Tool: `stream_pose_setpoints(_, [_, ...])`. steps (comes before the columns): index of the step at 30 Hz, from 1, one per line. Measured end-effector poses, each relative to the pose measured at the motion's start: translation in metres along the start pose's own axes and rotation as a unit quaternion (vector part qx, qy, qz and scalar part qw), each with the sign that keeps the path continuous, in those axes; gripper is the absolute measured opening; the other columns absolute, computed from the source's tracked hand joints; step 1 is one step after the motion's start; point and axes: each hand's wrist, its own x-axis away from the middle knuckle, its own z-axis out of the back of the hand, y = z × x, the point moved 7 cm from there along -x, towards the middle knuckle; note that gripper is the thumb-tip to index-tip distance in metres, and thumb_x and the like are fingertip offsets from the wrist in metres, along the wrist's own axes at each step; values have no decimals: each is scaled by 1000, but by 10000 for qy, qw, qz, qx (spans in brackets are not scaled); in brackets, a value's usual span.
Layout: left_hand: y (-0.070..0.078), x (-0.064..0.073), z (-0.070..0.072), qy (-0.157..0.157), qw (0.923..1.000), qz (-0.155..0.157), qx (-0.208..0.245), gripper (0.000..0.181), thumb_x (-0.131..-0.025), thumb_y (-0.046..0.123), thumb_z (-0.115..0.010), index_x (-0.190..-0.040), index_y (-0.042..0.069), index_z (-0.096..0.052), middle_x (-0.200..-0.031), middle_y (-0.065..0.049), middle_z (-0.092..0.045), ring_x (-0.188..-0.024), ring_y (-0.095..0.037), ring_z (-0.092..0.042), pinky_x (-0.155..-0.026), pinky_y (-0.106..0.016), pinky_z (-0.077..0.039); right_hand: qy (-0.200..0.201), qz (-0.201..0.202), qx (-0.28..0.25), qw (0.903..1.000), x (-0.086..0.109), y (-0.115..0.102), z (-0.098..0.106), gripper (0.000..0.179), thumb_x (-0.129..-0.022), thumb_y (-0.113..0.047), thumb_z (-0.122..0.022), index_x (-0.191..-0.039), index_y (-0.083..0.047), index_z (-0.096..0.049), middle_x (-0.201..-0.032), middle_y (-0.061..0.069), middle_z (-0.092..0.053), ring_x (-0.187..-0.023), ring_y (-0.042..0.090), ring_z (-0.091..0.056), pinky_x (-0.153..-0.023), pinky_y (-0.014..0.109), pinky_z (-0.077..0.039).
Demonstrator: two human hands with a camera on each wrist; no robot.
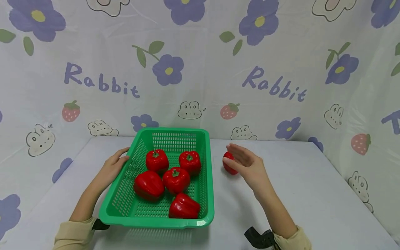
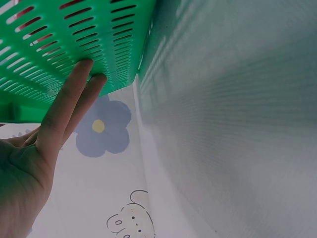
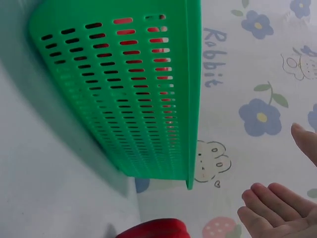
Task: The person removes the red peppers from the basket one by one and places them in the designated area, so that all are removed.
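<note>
A green plastic basket holds several red bell peppers, among them a pepper near its middle and a pepper lying at the front. My left hand is at the basket's left side; in the left wrist view its fingers are straight against the slotted wall. To the right of the basket, another red bell pepper sits on the table, partly hidden behind my right hand. That hand has its fingers extended and its thumb apart. In the right wrist view this pepper shows low in the frame, apart from the fingers.
The white tabletop spreads to the right of the basket. Behind it hangs a pale cloth printed with flowers, rabbits and strawberries. A black strap with a device sits at the right wrist.
</note>
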Motion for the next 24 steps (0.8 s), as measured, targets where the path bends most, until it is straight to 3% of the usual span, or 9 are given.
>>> stream_pose_setpoints(6, [-1,-2,0,12,10000,2,-11,52,-107,31,-34,-151,4,-32,-124,-26,-63,-85,-12,-62,-77,-31,-49,-168,37,53,9998,2,-1,-7,58,-86,-35,-74,-139,-19,-54,-141,0,-57,-136,17,-49,-104,31,-44])
stream_pose_setpoints(13, [-1,-2,0,21,10000,29,-22,52,-107,29,-34,-151,3,-31,-125,-26,-62,-87,-13,-62,-77,-31,-49,-398,148,-58,9991,4,-2,-18,57,-85,-30,-76,-137,-15,-56,-138,4,-59,-132,18,-54,-100,27,-47])
stream_pose_setpoints(24, [-2,-2,-1,-55,9999,29,83,53,-107,31,-33,-152,3,-30,-124,-26,-63,-85,-11,-63,-76,-31,-50,-762,156,153,9968,8,1,-37,60,-85,-31,-75,-139,-16,-53,-140,4,-58,-132,23,-54,-101,38,-48])
